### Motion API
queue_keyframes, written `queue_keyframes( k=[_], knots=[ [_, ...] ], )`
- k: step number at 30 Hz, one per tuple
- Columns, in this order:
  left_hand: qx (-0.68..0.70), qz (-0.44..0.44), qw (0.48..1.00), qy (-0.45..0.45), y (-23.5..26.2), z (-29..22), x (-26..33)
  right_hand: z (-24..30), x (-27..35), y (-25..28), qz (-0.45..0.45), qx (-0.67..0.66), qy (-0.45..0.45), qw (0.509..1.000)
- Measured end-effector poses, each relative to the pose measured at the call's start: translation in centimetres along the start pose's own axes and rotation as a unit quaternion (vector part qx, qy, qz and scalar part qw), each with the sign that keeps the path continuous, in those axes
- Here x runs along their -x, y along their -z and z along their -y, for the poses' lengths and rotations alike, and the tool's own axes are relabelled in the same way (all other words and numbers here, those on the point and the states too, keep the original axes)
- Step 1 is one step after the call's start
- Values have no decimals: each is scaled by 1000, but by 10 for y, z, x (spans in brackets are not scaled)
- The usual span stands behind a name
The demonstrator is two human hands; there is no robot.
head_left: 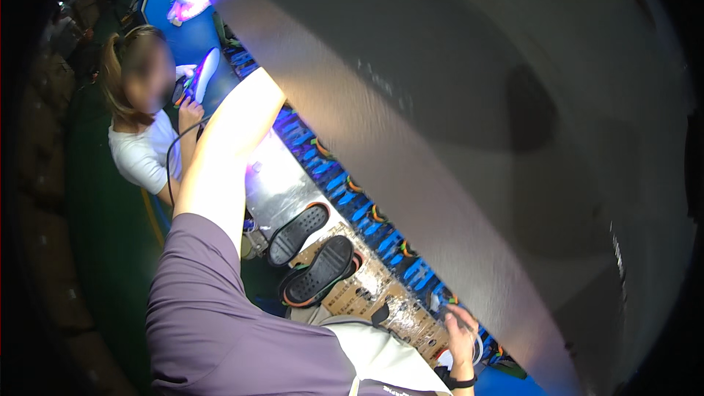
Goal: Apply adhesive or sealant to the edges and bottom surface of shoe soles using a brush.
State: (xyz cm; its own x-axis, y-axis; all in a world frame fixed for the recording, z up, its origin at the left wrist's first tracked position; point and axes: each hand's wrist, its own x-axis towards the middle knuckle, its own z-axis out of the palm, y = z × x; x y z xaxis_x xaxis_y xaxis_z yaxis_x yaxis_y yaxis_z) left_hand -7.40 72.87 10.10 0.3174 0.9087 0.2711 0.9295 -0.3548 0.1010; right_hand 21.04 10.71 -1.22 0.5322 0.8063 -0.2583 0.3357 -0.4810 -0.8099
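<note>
Black shoe soles [309,249] lie side by side on the tabletop [282,187], neither one in hand. At five o'clock of them, the right hand [461,328] loosely pinches something small and indistinct; left hand's grip cannot be told.

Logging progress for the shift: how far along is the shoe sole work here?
Seemingly done: two black soles lie tread-up on the bench. In hand: the right hand touches the cardboard sheet; the left hand is out of view. What remains cannot be told.
</note>
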Motion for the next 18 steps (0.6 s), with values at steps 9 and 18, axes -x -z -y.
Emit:
queue_keyframes(
  k=[9, 18],
  knots=[
    [22, 19, 999, -17, -14, 14, 71, -35, -8, -2, 34, 5, 37, 999],
    [705, -218, 665, 119, -57, -31, 221, -25, 5, 6, -3, -177, 67, 982]
  ],
)
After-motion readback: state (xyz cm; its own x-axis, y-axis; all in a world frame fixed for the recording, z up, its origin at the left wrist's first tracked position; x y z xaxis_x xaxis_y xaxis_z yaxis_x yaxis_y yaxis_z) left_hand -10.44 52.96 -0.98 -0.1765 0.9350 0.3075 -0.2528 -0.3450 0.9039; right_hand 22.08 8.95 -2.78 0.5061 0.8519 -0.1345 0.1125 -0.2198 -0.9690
